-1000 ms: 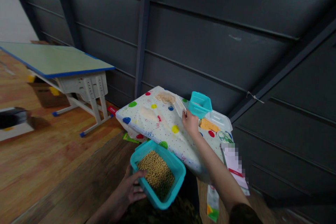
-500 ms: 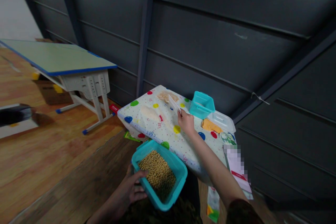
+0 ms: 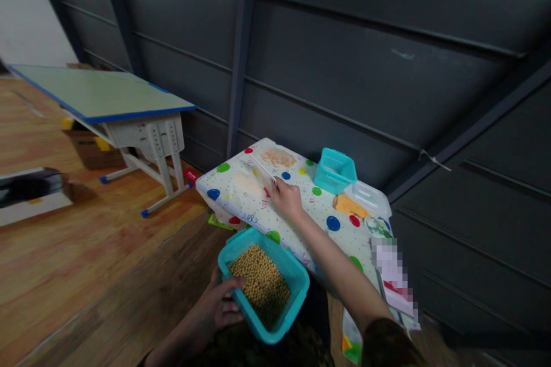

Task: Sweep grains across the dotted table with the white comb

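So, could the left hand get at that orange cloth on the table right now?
Probably not: the left hand is busy holding the teal tub of beans, and the right forearm stretches across between that hand and the orange cloth.

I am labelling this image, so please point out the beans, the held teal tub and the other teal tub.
Beans (image 3: 259, 278): head view, middle of the heap.
Held teal tub (image 3: 284, 261): head view, inner wall.
Other teal tub (image 3: 328, 182): head view, outer front wall.
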Motion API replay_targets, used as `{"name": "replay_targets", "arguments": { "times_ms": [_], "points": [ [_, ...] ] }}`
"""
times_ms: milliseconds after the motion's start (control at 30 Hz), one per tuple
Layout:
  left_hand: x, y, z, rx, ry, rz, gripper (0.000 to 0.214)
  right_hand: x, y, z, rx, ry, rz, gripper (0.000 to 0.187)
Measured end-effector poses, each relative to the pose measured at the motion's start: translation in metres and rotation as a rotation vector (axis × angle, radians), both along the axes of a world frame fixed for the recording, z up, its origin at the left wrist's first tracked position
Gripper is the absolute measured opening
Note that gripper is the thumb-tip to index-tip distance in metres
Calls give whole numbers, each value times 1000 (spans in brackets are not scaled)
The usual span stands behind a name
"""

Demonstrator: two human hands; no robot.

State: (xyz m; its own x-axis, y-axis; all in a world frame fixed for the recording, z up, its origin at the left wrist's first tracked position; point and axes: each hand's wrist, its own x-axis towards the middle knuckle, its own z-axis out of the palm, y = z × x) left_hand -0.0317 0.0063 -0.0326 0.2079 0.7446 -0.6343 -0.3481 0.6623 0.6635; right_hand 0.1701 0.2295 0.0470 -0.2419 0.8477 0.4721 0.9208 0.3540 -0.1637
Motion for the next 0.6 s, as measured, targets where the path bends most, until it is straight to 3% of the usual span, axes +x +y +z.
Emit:
{"name": "replay_targets", "arguments": {
  "times_ms": [100, 200, 367, 467, 600],
  "points": [
    [0, 1, -5, -19, 25, 14, 102, 10, -3, 6, 21, 74, -23, 29],
    [0, 0, -5, 1, 10, 10, 93, 40, -17, 12, 86, 158, -85, 28],
    [-1, 0, -1, -4, 6, -7, 91, 82, -56, 0, 169, 165, -128, 29],
    [-1, 0, -3, 6, -29, -32, 94, 78, -70, -9, 140, 130, -123, 32],
    [0, 1, -5, -10, 9, -27, 91, 44, -65, -5, 28, 57, -73, 35]
  ]
}}
